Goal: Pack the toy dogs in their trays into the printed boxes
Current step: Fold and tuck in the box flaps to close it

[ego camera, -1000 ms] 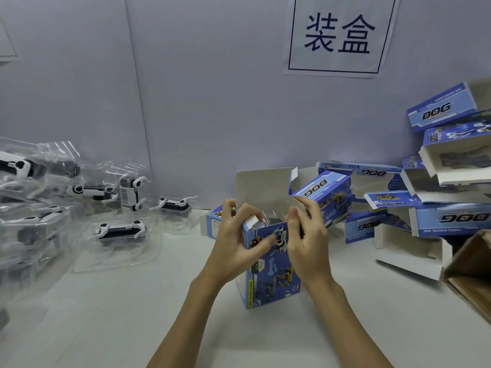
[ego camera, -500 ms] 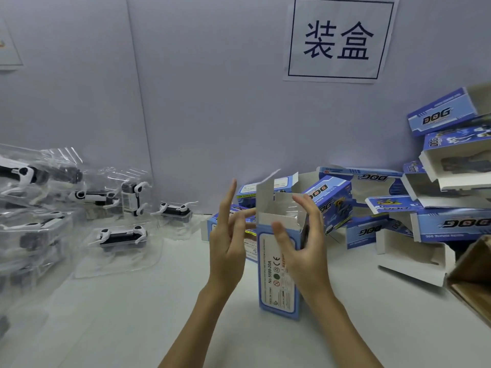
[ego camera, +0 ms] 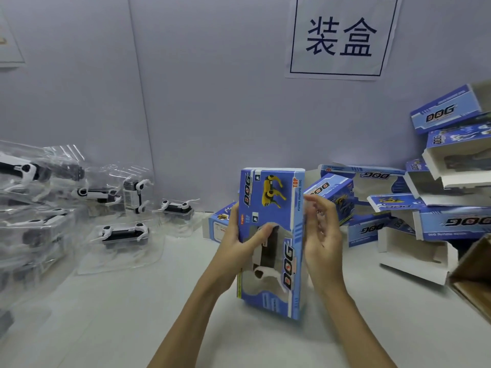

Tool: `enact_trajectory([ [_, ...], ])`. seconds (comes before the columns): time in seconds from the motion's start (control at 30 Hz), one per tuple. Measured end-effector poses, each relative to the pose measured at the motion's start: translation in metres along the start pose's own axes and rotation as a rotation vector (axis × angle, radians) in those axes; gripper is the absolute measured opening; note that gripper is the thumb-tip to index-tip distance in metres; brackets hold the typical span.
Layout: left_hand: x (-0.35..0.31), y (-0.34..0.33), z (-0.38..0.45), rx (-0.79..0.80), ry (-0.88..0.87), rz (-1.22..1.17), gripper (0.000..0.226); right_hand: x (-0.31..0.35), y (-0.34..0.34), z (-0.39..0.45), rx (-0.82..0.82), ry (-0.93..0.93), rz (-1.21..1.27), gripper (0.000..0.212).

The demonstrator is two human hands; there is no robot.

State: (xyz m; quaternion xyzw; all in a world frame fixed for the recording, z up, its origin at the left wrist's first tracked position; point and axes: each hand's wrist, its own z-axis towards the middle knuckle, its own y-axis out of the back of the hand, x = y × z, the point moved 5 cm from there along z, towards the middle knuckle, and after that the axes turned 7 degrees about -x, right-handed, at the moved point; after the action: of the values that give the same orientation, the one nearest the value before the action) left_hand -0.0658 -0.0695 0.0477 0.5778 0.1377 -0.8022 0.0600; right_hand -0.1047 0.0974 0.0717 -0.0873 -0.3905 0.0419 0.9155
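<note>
**Blue DOG box held upright at the middle of the desk**

A printed box [ego camera: 271,243] stands on end on the white desk [ego camera: 132,314], its window face turned toward the person. Through the clear window a black-and-white toy dog [ego camera: 263,257] shows inside, and the top flap looks closed.

The left hand [ego camera: 239,243] grips the box from its left side, thumb curled across the window, the other fingers hidden behind the box. The right hand [ego camera: 321,235] is beside the box's right edge, its fingers [ego camera: 313,208] loosely spread and blurred; I cannot tell whether they touch the cardboard.

At the left, more toy dogs lie in clear plastic trays [ego camera: 125,235], some stacked and overlapping against the wall. At the right, a heap of blue printed boxes [ego camera: 451,208] leans in a jumble, several with flaps open. One more box [ego camera: 220,221] lies flat just behind the left hand. A brown carton [ego camera: 473,274] pokes in at the right edge. A paper sign [ego camera: 341,35] with two large characters hangs on the wall above.
</note>
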Motion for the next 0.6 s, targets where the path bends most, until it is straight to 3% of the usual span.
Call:
enact_trajectory([
  [0.07,-0.001,-0.005,-0.002,0.037,-0.021,-0.021,0.053,-0.002,-0.002,-0.004,0.044,-0.010,-0.036,0.034],
  [0.13,0.000,-0.009,-0.005,0.041,0.000,-0.052,0.052,-0.008,-0.004,-0.007,0.091,-0.042,-0.062,0.065],
  [0.17,0.001,-0.008,-0.004,0.025,-0.010,-0.049,0.056,-0.011,-0.004,-0.007,0.096,-0.049,-0.069,0.070],
  [0.33,0.004,-0.007,-0.004,0.006,-0.085,0.021,0.054,-0.010,0.001,-0.006,0.041,-0.001,-0.031,0.028],
  [0.47,-0.002,-0.006,-0.004,-0.015,-0.151,0.086,0.047,-0.010,0.002,-0.004,-0.002,0.011,-0.046,0.043],
  [0.6,-0.007,-0.006,-0.004,-0.084,-0.116,0.003,0.051,-0.004,0.003,-0.005,-0.036,0.071,-0.064,0.031],
])
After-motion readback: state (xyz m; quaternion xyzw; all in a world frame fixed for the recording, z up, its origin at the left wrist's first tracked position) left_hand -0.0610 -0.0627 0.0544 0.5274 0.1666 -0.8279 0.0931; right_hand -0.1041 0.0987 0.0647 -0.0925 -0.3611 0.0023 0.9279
